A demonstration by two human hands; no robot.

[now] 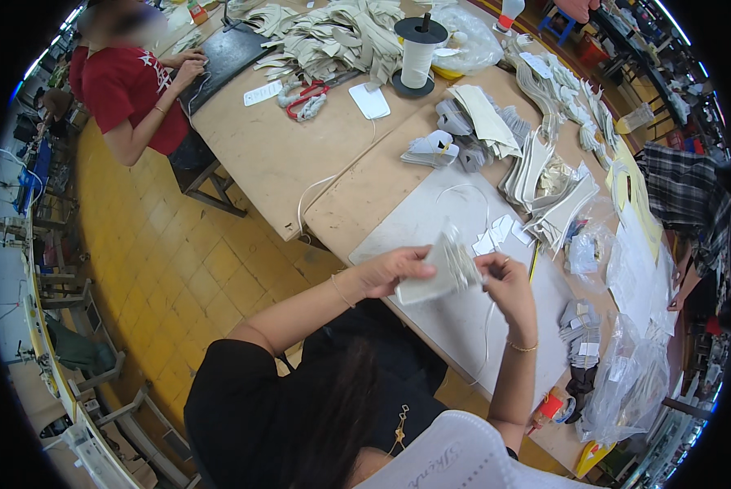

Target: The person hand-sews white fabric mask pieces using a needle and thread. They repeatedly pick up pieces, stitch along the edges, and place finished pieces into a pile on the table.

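Observation:
My left hand [391,269] grips a pale grey fabric piece [435,275] just above the grey mat [430,228] on the wooden table [365,191]. My right hand [505,277] pinches the right side of the same piece, where a thin white thread [487,326] hangs down. Small white cut pieces [496,236] lie on the mat just beyond my hands.
Stacks of beige and grey fabric parts [544,187] line the table's right side. A large thread spool [418,53], a heap of cream strips [341,37] and clear plastic bags [626,383] are on the table. A person in a red shirt [129,90] works at the far left; yellow tiled floor lies between.

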